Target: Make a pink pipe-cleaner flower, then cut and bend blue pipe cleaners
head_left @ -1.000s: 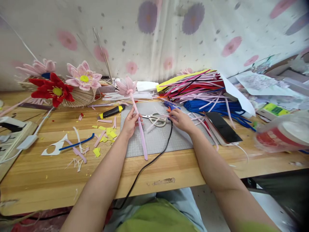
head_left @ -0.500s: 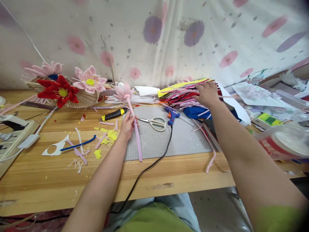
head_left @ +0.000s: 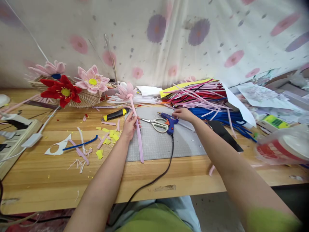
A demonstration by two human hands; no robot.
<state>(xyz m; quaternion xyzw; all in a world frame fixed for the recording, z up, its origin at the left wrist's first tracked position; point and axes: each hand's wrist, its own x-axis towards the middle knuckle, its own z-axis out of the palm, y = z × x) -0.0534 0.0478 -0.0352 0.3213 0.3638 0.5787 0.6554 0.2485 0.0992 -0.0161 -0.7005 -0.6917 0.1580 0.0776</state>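
My left hand (head_left: 129, 126) is closed around the stem of a pink fuzzy flower (head_left: 127, 91), which stands upright with pink strips (head_left: 140, 145) hanging below the fingers. My right hand (head_left: 182, 114) is beside the blue glue gun (head_left: 172, 120), its fingers drawn together; whether anything is between them is too small to tell. Scissors with pale handles (head_left: 159, 125) lie on the grey cutting mat (head_left: 187, 144), partly against the glue gun. Behind my right hand is a pile of red, pink and white fuzzy stems (head_left: 200, 93), with blue ones (head_left: 224, 116) in front.
Red (head_left: 64, 91) and pink (head_left: 92, 80) finished flowers stand at the left. A cutter (head_left: 115, 114) and yellow scraps (head_left: 106, 137) lie left of the mat. The glue gun's cord (head_left: 154, 180) crosses the front edge. A plastic tub (head_left: 285, 146) is at the right.
My right hand has come off the pile of stems, down and left to the glue gun, which now overlaps the scissors. Several stems on the pile have shifted. My left hand still holds the flower.
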